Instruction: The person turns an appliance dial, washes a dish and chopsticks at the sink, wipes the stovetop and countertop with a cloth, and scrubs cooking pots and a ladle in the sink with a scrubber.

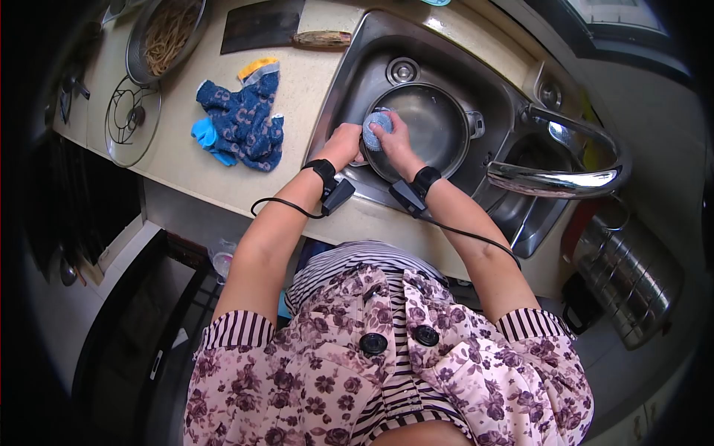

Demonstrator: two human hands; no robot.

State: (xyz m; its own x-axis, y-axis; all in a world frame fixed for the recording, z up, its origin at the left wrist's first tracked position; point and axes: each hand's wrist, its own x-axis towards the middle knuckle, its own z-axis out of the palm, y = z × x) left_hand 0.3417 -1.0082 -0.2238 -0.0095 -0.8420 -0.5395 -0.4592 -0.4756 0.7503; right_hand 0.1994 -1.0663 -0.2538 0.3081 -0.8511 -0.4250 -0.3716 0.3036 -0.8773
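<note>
A round metal pot [428, 130] with side handles sits in the steel sink [364, 56]. Closed around the pot's left side, at its handle, is my left hand [346, 146]. My right hand [396, 141] presses a blue-grey scrubber [377, 131] against the pot's inner left wall, close to my left hand. The sink drain [402, 70] shows just behind the pot. The chrome faucet [554, 178] arches over the right part of the sink, apart from both hands.
Left of the sink lie blue patterned sleeves [245, 119], a cleaver [260, 28] and a glass lid [132, 123]. A strainer of brown strips [169, 37] stands at the far left back. A steel pot [628, 275] is at the right.
</note>
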